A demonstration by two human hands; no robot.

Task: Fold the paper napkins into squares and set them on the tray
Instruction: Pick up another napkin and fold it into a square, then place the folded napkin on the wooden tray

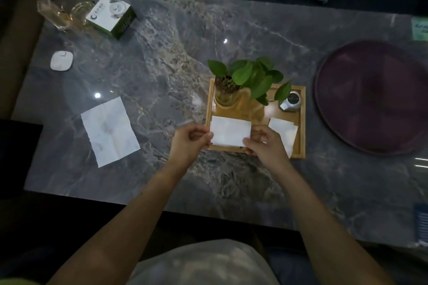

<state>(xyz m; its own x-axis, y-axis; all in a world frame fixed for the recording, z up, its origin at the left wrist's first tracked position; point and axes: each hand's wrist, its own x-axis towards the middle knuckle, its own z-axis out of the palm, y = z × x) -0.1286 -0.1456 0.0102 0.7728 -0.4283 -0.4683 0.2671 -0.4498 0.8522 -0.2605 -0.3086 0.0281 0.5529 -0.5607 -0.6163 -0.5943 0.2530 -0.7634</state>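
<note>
A folded white napkin [230,131] is held over the near left part of the wooden tray [300,122]. My left hand [188,143] pinches its left edge and my right hand [266,143] pinches its lower right corner. A second folded napkin [283,128] lies on the tray's near right part, partly hidden behind my right hand. An unfolded, creased napkin [110,131] lies flat on the marble table to the left, apart from both hands.
On the tray's far side stand a potted plant in a glass [245,78] and a small silver object [291,100]. A round dark purple tray [372,97] lies to the right. A green-and-white box [111,15], glassware [61,15] and a white disc [61,60] sit far left.
</note>
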